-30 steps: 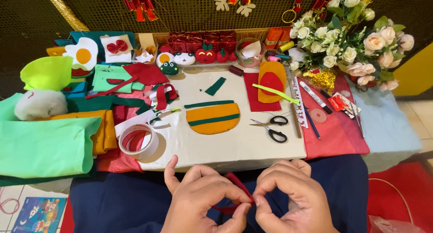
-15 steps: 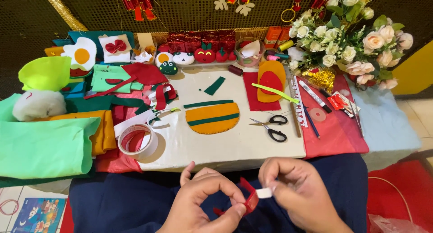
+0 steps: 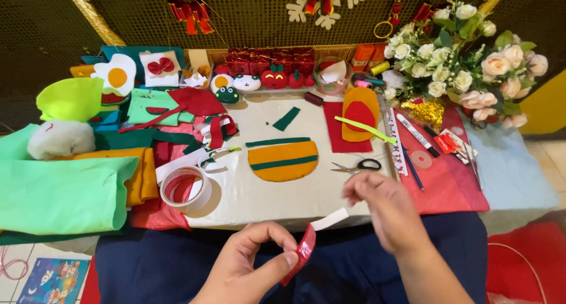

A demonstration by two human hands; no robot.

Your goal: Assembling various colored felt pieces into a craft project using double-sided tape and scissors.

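Since a moment ago my right hand point(image 3: 383, 212) has pulled up and away from my left hand point(image 3: 250, 266), peeling a white backing strip point(image 3: 330, 219) loose. Blur hides its fingers, so I cannot tell its grip. My left hand pinches the red strip point(image 3: 302, 254) between thumb and forefinger, below the orange felt piece point(image 3: 283, 161) on the bench point(image 3: 259, 198), with the tape roll point(image 3: 186, 188) to that piece's left.

Right hand point(image 3: 386, 212) motion-blurred; picture book point(image 3: 53, 280) cut off by the bottom edge.
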